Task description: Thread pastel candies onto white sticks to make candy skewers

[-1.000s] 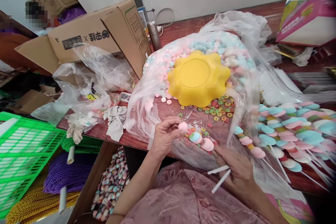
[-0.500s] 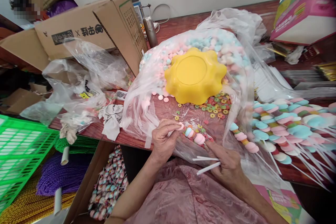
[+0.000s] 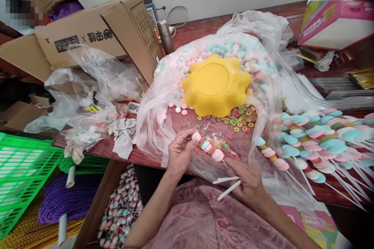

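Since a moment ago, I see the pink candy [image 3: 196, 136] pressed onto the candy skewer [image 3: 210, 149]. Left hand [image 3: 179, 155] pinches it; right hand [image 3: 247, 178] grips white sticks [image 3: 228, 185].

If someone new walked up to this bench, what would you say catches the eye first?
Probably the bright yellow scalloped bowl, lying upside down at the middle of the table on a clear bag of pastel candies. Next, the heap of finished candy sticks at the right. Close in, the left hand pinches a pink candy at the tip of a half-filled stick, while the right hand holds spare white sticks.
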`<act>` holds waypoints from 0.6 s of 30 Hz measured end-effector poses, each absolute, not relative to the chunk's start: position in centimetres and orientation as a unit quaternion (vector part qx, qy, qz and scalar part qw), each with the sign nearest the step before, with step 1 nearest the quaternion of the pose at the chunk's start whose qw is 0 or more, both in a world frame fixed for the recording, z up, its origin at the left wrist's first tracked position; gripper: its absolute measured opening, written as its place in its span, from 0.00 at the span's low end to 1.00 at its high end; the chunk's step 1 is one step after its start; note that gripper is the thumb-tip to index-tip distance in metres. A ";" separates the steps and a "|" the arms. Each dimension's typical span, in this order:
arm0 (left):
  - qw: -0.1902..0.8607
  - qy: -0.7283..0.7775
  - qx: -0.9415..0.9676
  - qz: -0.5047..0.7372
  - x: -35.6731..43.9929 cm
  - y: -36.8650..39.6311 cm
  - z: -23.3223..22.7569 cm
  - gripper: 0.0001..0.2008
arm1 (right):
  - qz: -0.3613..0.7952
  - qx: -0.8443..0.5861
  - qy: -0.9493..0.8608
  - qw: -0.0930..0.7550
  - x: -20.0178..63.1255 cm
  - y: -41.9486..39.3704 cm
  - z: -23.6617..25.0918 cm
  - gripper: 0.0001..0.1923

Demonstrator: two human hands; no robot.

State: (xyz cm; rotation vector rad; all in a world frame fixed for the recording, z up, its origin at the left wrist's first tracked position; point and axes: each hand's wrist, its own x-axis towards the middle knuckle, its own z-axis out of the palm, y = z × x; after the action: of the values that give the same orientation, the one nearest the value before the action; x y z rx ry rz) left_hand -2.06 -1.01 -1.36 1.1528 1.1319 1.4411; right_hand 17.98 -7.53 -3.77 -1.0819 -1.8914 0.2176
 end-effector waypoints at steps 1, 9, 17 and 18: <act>0.491 0.466 0.461 0.574 -2.1 -0.9 -1.5 0.13 | 0.091 -0.432 -0.772 0.457 18.0 -7.6 -3.8 0.20; 0.451 0.482 0.471 0.585 -2.0 -1.3 -2.5 0.11 | 0.093 -0.417 -0.779 0.458 17.7 -7.9 -3.3 0.22; 0.316 0.491 0.528 0.617 -1.4 -1.0 -2.2 0.08 | 0.099 -0.410 -0.782 0.459 16.5 -7.8 -2.7 0.25; 0.297 0.483 0.547 0.616 -1.3 -1.0 -2.2 0.07 | 0.099 -0.410 -0.779 0.463 16.4 -7.8 -2.8 0.24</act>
State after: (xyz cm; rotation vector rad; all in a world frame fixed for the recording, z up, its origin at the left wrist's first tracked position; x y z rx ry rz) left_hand -1.33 -0.98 -2.22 1.4537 1.2842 1.6390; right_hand 16.45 -7.83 -2.79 -1.0088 -1.9150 0.2429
